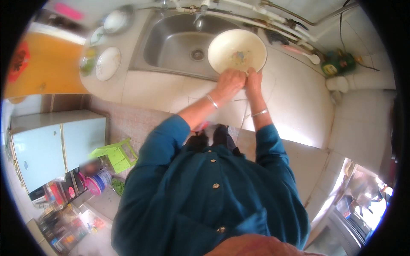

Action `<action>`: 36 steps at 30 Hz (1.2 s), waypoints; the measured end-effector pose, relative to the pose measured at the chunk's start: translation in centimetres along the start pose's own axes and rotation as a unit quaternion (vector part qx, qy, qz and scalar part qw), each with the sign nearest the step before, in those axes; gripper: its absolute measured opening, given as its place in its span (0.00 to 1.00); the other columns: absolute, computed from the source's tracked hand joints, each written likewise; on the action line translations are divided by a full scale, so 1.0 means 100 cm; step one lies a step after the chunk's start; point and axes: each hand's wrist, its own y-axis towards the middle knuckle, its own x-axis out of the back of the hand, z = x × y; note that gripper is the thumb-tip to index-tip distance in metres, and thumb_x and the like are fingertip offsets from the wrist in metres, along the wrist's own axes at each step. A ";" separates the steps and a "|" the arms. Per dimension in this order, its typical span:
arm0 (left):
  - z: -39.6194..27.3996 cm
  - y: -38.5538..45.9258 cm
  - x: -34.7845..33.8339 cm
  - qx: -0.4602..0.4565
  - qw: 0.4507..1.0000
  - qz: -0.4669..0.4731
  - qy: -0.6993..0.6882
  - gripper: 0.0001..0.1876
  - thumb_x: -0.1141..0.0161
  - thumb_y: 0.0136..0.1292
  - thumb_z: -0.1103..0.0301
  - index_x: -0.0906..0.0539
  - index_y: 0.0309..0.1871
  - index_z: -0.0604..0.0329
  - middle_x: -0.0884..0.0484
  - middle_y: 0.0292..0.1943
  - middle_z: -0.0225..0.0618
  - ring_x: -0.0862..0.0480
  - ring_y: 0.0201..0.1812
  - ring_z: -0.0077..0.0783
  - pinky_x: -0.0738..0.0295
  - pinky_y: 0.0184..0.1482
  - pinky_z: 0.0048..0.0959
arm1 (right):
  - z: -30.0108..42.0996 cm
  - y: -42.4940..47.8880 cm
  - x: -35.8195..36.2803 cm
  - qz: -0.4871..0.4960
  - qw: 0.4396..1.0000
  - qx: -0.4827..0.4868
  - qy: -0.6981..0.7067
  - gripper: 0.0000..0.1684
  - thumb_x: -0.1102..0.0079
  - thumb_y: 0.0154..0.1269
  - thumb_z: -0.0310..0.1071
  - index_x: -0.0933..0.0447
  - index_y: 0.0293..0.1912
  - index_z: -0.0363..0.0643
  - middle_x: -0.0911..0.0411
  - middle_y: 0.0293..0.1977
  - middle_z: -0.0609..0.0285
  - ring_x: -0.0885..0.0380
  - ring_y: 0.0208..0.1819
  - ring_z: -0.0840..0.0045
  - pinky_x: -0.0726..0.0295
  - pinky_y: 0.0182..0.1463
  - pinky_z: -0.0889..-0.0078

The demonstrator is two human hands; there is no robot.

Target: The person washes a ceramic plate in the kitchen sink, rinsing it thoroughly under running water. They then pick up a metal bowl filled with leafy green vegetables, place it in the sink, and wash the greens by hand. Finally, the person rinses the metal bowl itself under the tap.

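Note:
A large cream-coloured basin [221, 48] stands over the right edge of the stainless-steel sink [173, 44] and the tiled counter. A patch of mixed colours, blue among it, shows on its bottom; whether it is printed or loose bits is unclear. At the near rim my left hand [231, 82] has its fingers curled inward, and a bracelet circles the wrist. My right hand [254, 82] is close beside it, fingers bent at the same rim, also with a bracelet above it. The fingertips meet and are partly hidden, so anything small between them cannot be made out.
Behind the sink are a faucet [200, 20] and white pipes [282, 24]. White bowls [116, 21] and a white dish [108, 63] sit left. A pink-handled brush [298, 51] and green bottles [339, 65] lie right. A green plastic stool [118, 156] stands on the floor.

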 end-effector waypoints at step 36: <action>0.001 -0.010 -0.018 0.086 0.991 0.084 -0.053 0.04 0.46 0.55 0.72 0.23 0.33 0.60 0.20 0.34 0.49 0.19 0.37 0.43 0.23 0.41 0.37 | 0.006 0.003 -0.009 0.050 0.993 -0.106 0.005 0.20 0.48 0.52 0.29 0.26 0.46 0.29 0.23 0.33 0.54 0.25 0.26 0.71 0.24 0.25 0.67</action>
